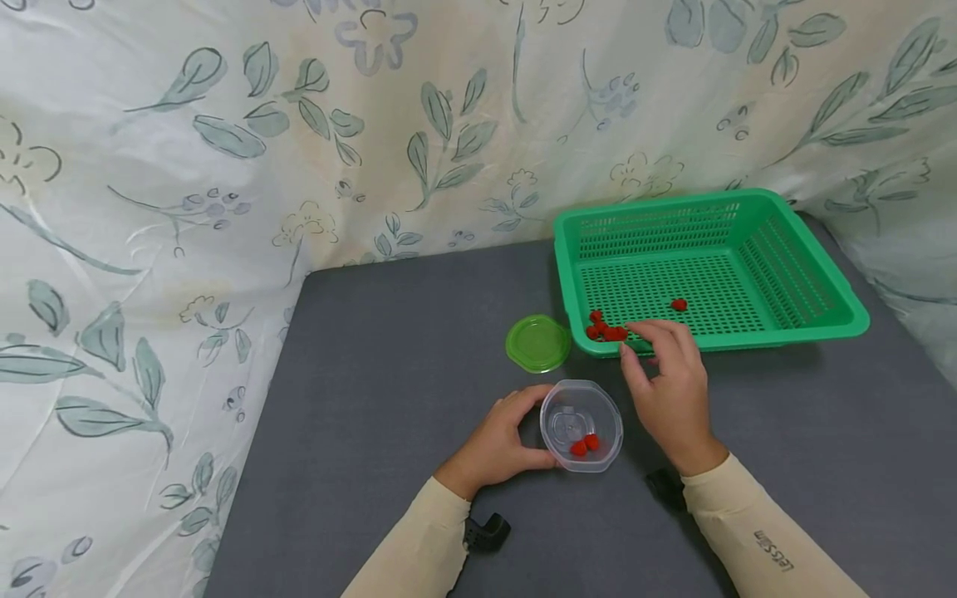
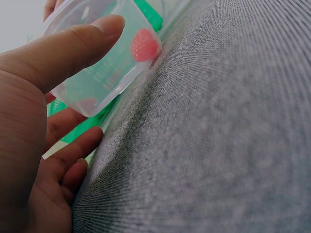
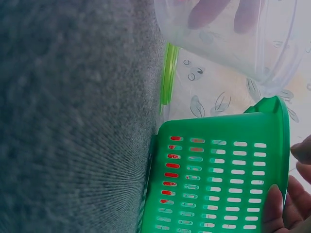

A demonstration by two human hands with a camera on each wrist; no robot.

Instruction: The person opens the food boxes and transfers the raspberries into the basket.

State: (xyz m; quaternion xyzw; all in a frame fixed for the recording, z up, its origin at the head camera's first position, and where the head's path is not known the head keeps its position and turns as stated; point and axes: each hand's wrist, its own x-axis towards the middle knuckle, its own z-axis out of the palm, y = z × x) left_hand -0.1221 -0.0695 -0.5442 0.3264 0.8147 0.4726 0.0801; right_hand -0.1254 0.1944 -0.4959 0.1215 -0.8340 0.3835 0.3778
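My left hand grips a clear plastic cup by its left side, thumb in front and fingers behind. Two raspberries lie in the bottom of the cup; one raspberry shows through its wall in the left wrist view. My right hand is at the near rim of a green plastic basket, thumb and forefinger apart, with no berry visible between them. Several raspberries lie in the basket's near left corner, close to those fingertips. In the right wrist view they show red through the slots.
A round green lid lies on the grey tabletop, left of the basket and behind the cup. A single raspberry sits apart in the basket. Behind the table hangs a leaf-patterned cloth.
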